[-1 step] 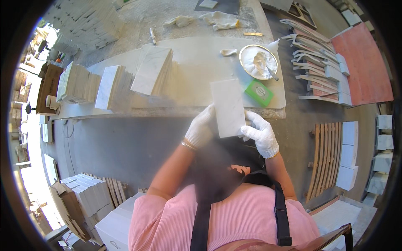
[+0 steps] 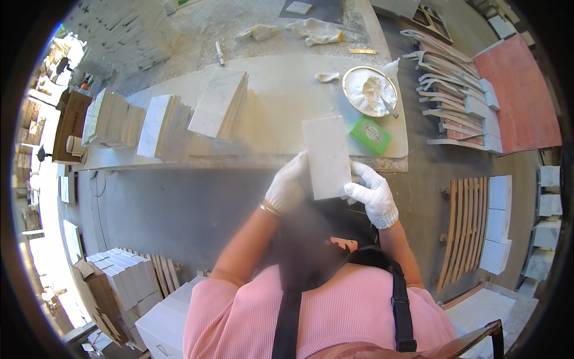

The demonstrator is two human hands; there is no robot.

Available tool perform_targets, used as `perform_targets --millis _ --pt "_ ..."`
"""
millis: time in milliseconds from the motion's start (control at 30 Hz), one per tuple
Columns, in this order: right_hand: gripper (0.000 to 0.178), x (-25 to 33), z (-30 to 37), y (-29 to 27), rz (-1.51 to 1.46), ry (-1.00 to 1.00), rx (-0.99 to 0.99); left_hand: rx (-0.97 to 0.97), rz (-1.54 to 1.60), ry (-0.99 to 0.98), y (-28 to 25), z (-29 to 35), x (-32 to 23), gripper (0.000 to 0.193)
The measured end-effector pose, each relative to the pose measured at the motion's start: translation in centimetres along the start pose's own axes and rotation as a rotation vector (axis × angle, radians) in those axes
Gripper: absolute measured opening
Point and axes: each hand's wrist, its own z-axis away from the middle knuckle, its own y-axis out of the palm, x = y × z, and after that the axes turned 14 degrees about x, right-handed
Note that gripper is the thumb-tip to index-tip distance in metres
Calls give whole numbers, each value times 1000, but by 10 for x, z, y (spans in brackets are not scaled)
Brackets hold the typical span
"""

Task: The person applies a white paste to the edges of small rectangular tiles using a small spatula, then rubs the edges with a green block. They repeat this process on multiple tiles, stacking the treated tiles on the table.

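Note:
A white, faintly veined stone tile (image 2: 327, 158) is held upright lengthwise between my two gloved hands, in front of the table's near edge. My left hand (image 2: 288, 181), in a white knit glove, grips the tile's left edge. On the lower right edge, my right hand (image 2: 372, 192), gloved alike, has its thumb over the front face and the other fingers partly behind. Just beyond the tile on the right lies a green box-shaped block (image 2: 370, 135). Past that stands a round bowl (image 2: 354, 103) of white paste, with a putty knife (image 2: 391, 109) resting in it.
Stacks of tiles (image 2: 218, 102) stand on the left of the worktable (image 2: 281, 90). Crumpled gloves (image 2: 315, 31) and a small marker-like tool (image 2: 219, 54) lie farther back. Wooden pallets (image 2: 463, 232) are on the floor at right, boxes (image 2: 170, 320) at lower left.

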Motion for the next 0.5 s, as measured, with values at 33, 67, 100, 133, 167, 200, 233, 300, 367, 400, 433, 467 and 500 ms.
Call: perform_targets --millis 33,67,100,133,167,200,233,300,367,400,433,467,500 --pt "62 -1 1 0 6 21 -26 15 -22 0 -1 0 1 60" --pt "61 -3 2 0 -6 -6 -16 13 -40 -4 -1 0 1 58" --pt "60 -5 4 0 -15 -7 -25 22 -54 -4 -1 0 2 56" --pt "59 -7 5 -1 -29 -8 -44 -20 -104 -31 0 -1 2 55" --pt "59 -8 7 -2 -21 -14 -35 -27 -165 -43 1 -1 1 54" --pt "58 -9 9 -3 -18 -18 -37 -34 -224 -56 2 -2 0 53" --pt "58 -11 10 -4 -11 -15 -48 -73 -302 -89 4 -3 -2 52" --pt "55 -13 14 -5 -48 0 -32 -107 -413 -129 11 -7 -5 51" --pt "54 -16 18 -6 -58 37 -30 -134 -458 -136 22 -9 -6 47" --pt "50 -18 19 -6 -50 44 -32 -127 -439 -112 28 -10 -6 45" --pt "49 -21 20 -6 -37 34 -28 -100 -422 -73 34 -11 -6 42" --pt "49 -24 20 -6 -25 32 -28 -111 -432 -93 38 -12 -8 43" --pt "48 -26 20 -6 -19 42 -28 -101 -443 -98 41 -14 -9 44"
